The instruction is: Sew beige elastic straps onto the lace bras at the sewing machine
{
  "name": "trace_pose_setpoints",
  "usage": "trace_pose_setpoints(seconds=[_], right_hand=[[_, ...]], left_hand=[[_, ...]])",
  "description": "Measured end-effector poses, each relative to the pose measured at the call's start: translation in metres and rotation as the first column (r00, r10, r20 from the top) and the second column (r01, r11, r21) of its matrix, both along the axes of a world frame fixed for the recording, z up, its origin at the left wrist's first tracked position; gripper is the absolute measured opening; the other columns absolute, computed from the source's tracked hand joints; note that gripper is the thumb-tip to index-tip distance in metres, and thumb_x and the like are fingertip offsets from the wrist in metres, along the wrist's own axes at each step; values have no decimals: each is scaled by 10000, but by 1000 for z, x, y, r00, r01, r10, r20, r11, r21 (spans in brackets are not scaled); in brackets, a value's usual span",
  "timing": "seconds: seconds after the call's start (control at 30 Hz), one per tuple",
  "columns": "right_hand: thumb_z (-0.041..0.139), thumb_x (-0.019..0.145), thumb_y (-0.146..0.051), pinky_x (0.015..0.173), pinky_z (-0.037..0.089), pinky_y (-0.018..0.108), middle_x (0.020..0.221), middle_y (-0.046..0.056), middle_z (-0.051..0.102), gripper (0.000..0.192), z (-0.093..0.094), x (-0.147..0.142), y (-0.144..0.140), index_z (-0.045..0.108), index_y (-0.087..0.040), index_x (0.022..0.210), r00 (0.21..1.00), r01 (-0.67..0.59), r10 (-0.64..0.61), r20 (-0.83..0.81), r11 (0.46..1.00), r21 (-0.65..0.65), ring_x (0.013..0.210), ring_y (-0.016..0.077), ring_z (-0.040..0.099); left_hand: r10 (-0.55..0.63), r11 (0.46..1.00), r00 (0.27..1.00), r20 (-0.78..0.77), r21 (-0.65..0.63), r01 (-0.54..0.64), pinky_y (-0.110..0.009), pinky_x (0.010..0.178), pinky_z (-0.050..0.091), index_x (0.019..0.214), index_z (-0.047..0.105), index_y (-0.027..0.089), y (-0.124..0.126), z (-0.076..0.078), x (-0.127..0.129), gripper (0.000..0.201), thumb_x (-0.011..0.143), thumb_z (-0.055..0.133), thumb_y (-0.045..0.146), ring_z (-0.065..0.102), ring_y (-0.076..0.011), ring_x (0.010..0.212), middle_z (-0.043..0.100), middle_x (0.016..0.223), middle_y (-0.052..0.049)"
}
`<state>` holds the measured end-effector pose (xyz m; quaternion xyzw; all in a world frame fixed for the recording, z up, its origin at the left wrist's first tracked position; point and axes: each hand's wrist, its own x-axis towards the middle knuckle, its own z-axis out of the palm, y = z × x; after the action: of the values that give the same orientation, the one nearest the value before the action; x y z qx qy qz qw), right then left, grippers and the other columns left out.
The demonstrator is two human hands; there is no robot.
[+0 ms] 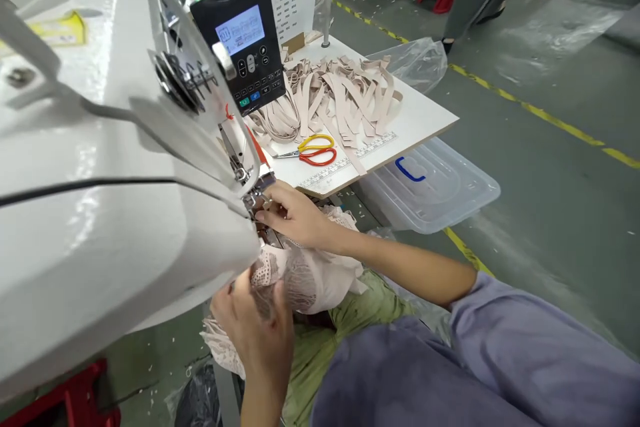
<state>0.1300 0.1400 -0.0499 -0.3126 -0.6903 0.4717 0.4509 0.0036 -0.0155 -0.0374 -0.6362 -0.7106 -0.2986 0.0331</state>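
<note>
Left hand (257, 323), spread, touches lace fabric (303, 280); right hand (303, 219) at the sewing machine (135, 247), grip unclear

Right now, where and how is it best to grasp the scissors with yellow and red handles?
Probably by both handle loops, coming from the right: the scissors lie flat on the table, loops facing right, blades pointing left toward the sewing machine.

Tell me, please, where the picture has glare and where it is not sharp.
Head view: glare streaks the white sewing machine; head view: the lit display has small text too blurred to read; head view: the purple sleeve looks soft, the scissors sharper.
</note>
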Motion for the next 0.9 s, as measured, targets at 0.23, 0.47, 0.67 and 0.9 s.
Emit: trace_pose_setpoints(seconds=[0.23, 0.47, 0.67, 0.9], right_hand=[[599, 924, -370, 646, 427, 257, 951, 26, 580, 204, -20, 19, -31, 598, -192, 1024, 996, 78, -87, -34, 976, -203, 718, 115, 519], [646, 892, -429, 703, 459, 285, 972, 37, 598, 282, -33, 32, -52, 590, -196, 1039, 999, 30, -37, -35, 981, -191, 779, 141, 569], [664, 870, -468, 779, 463, 313, 973, 40, 602, 325, -35, 38, -56, 599, -193, 1032, 997, 14, -24, -67, 990, -143, 831, 158, 572], [668, 861, -476, 795, 465, 315, 1004, 41, 617, 340, -29, 44, -59, 595, -191, 1032, 998, 11, -21, -58, 987, -157, 848, 160, 576]], left_hand=[[96, 974, 842, 531, -223, 29, -333, 908, 516, 1404, 394, 150, 3, -13, -14, 543, 976, 476, 473, 629, -250, 1123, 598, 1212, -168], [202, 955, 888, 414, -286, -84, -344, 808, 499, 1430, 364, 169, 5, -1, 0, 697, 887, 579, 550, 613, -256, 1016, 550, 1214, -157], [190, 957, 936, 297, -270, -109, -382, 801, 473, 1452, 317, 193, 9, 9, 12, 726, 882, 576, 560, 542, -258, 991, 489, 1207, -147], [172, 968, 963, 209, -215, -126, -358, 693, 466, 1450, 305, 177, 11, 7, 17, 786, 849, 619, 575, 525, -244, 890, 473, 1153, -142]])
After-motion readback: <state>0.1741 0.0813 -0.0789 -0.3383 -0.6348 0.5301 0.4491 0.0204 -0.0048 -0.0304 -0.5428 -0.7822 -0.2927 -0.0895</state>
